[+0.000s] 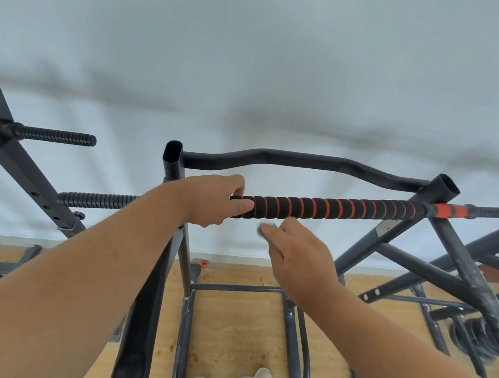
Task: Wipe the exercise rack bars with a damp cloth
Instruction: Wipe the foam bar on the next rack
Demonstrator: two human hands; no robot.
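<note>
Black foam-padded horizontal bar with orange rings (pixel 331 210): spans black steel rack uprights (pixel 172 163), before white wall (pixel 255 52), above pale wood floor (pixel 229 324). Left hand (pixel 216 199): fingers curled round bar's left end. Right hand (pixel 299 254): just below bar, fingers pinching small grey cloth (pixel 264 229).

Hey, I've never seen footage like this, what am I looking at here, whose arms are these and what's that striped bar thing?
This is one picture from a camera worn on a person's head, looking forward and down, so the two bare arms are the wearer's own. In front stands a black metal exercise rack against a white wall. Its striped bar is a foam-padded bar, black with orange rings. The left hand grips the bar's left end. The right hand is just below the bar and pinches a small grey cloth, mostly hidden by the fingers. Behind runs a bent black bar. Below is a wooden floor.
</note>
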